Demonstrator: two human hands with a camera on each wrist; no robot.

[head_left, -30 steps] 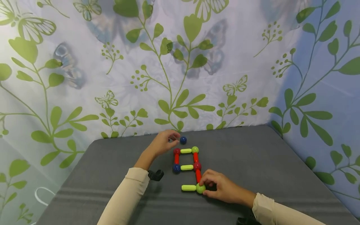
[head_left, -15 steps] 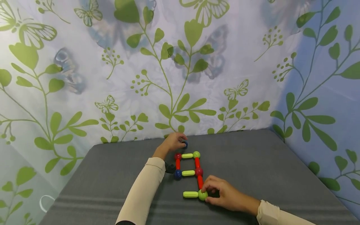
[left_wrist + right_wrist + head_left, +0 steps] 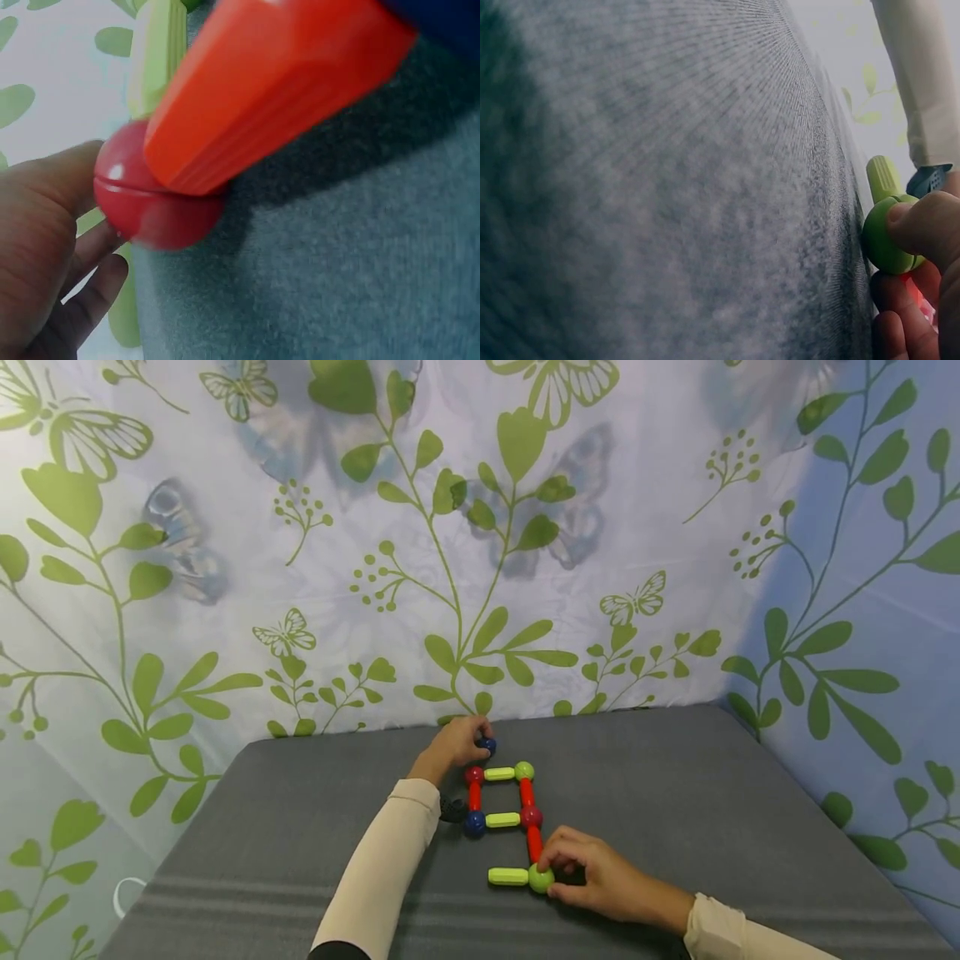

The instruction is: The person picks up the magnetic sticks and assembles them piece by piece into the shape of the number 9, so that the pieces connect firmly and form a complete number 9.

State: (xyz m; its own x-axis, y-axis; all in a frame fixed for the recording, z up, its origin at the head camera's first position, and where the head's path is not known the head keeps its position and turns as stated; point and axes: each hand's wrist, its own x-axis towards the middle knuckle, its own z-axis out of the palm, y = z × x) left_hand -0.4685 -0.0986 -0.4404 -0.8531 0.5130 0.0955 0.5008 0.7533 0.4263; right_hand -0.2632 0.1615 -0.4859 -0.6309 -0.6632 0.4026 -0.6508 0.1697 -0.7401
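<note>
My left hand (image 3: 453,745) pinches a loose dark blue ball (image 3: 490,746) between thumb and fingers, just beyond the figure of balls and rods. With my right hand (image 3: 585,870) I hold the near green ball (image 3: 541,879) of that figure; the thumb presses on it in the right wrist view. From this ball a yellow-green rod (image 3: 508,877) sticks out left, and a red rod (image 3: 534,844) runs up to a crimson ball (image 3: 531,817). Above lies a closed square with a crimson ball (image 3: 154,191), a green ball (image 3: 524,771) and a blue ball (image 3: 475,824) at its other corners.
The figure lies flat on a grey cloth-covered table (image 3: 675,810). Behind it hangs a curtain (image 3: 337,552) printed with leaves and butterflies, close to the table's far edge. A black wrist strap (image 3: 452,810) on my left arm is beside the square.
My left hand has moved right and away from me to the loose blue ball and taken hold of it; the ball has shifted slightly left. The right hand keeps holding the green ball.
</note>
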